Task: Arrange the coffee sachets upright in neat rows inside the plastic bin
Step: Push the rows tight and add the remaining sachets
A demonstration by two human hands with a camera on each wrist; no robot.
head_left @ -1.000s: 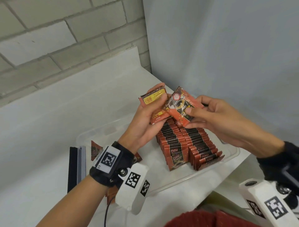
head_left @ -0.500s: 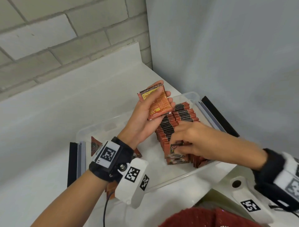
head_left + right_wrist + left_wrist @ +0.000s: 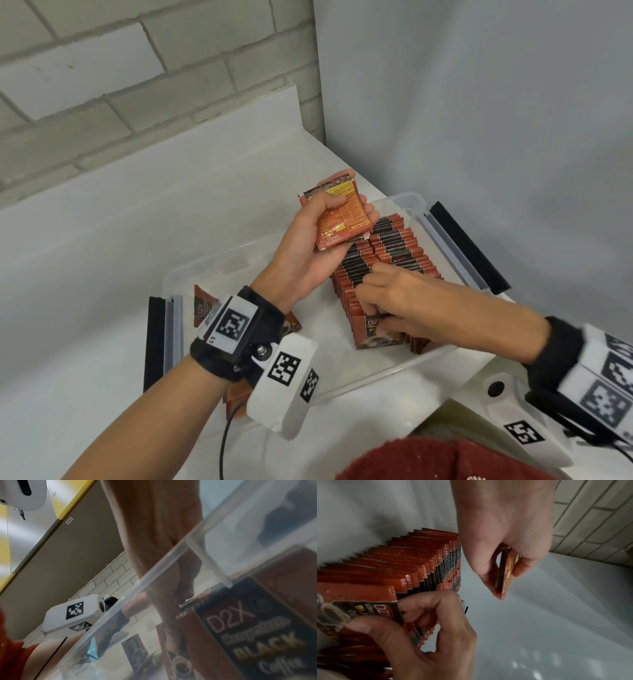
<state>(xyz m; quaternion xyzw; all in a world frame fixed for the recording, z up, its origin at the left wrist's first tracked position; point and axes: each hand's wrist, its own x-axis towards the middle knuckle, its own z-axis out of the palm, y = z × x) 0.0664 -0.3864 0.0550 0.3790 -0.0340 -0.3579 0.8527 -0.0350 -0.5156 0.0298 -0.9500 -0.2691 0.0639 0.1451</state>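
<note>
Between my left hand (image 3: 310, 246) thumb and fingers sit spare sachets (image 3: 342, 214), raised. Below them, my right hand (image 3: 394, 301) pinches the front sachet (image 3: 371, 334) of the rows (image 3: 394, 246)

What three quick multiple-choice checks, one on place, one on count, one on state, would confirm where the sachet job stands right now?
1. Where is the right hand?
A. At the near end of the sachet rows inside the plastic bin
B. On the counter outside the bin
C. Against the brick wall

2. How many rows of upright sachets stand in the bin?
A. One
B. Two
C. Five

3. What is the left hand doing?
A. Lying flat and empty
B. Gripping the bin's rim
C. Holding spare sachets above the bin

Answers:
1 A, its fingers are curled on the front sachet of the rows, as the left wrist view shows.
2 B, the head view shows two rows side by side.
3 C, its fingers and thumb clasp a small stack held clear of the rows.
</note>
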